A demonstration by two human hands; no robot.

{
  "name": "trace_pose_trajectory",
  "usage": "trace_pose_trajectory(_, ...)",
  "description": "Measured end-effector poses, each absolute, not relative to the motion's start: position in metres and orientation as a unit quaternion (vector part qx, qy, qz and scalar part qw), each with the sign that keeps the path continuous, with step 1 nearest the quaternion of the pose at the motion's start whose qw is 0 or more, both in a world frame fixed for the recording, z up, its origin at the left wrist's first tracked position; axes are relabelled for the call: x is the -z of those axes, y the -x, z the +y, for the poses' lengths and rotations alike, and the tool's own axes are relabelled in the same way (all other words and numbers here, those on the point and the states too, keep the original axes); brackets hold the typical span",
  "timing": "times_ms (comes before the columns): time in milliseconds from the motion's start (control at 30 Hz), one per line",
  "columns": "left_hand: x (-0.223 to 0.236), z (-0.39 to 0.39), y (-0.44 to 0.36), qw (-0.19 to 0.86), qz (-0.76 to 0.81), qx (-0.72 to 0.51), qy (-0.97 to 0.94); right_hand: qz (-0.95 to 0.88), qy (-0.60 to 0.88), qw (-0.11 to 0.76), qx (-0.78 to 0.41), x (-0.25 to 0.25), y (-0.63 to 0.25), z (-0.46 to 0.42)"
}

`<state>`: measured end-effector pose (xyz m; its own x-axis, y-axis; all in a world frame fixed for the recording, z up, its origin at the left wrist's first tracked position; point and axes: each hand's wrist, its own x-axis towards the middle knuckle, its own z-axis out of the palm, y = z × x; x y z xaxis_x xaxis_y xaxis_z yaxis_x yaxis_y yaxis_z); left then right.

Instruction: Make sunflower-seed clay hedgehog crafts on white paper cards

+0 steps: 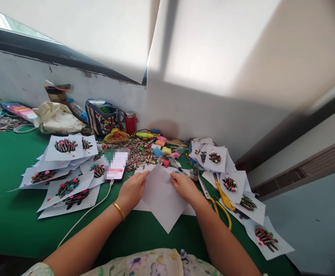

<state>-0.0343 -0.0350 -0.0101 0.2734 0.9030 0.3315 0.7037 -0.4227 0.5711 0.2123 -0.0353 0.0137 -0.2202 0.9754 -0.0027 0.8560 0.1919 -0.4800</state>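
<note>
From where I stand, the white sheet (165, 201) is between the two hands, above the green desk (6, 165), in front of the person's body. It is turned like a diamond: its long diagonal goes from the far corner, between the fingertips, to the near corner, which points at the person's belly. Neither hand is nearer, because both touch it. The left hand (131, 189) has its grip almost closed on the upper left edge, thumb and fingers together; the right hand (184, 187) pinches the upper right edge in the same manner. The paper looks smooth, thin and matt, with straight edges, and more white paper (141, 206) lies flat under it.

Beyond the hands there is a loose heap of striped seeds (141, 153), hard and pointed in shape, and beside it soft-looking lumps in blue (157, 152), yellow (166, 150) and pink. The phone (118, 165), with smooth glass, is near the left hand. Near the right forearm I see scissors (229, 222) with rounded yellow handles. On both sides lie overlapping cards, a left pile (45, 165) and a right pile (232, 166), carrying rough oval figures of seeds with small coloured balls.
</note>
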Motion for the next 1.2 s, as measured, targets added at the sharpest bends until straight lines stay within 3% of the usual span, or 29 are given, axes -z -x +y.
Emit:
trace_pose_trajectory(200,0.02,-0.032,0.04,0.185,0.548,-0.324,-0.749,-0.769,0.595,0.229,-0.056,0.01,-0.2,-0.039)
trace_pose_trajectory(400,0.032,-0.028,0.041,0.228,0.571,-0.341,-0.711,-0.773,0.529,0.349,-0.035,0.017,-0.2,-0.041)
trace_pose_trajectory(533,0.026,-0.029,0.045,0.192,0.549,-0.384,-0.717,-0.742,0.518,0.411,-0.112,0.013,-0.207,-0.04)
trace_pose_trajectory(667,0.012,-0.032,0.046,0.16,0.538,-0.456,-0.691,-0.598,0.542,0.506,-0.304,0.013,-0.215,-0.038)
trace_pose_trajectory(800,-0.003,-0.034,0.036,0.266,0.528,-0.459,-0.662,-0.442,0.477,0.616,-0.444,0.014,-0.219,-0.036)
trace_pose_trajectory(967,-0.025,-0.037,0.026,0.435,0.499,-0.417,-0.623,-0.421,0.431,0.641,-0.475,0.015,-0.22,-0.037)
trace_pose_trajectory(1200,-0.052,-0.042,0.031,0.462,0.47,-0.434,-0.614,-0.439,0.381,0.647,-0.494,0.013,-0.217,-0.043)
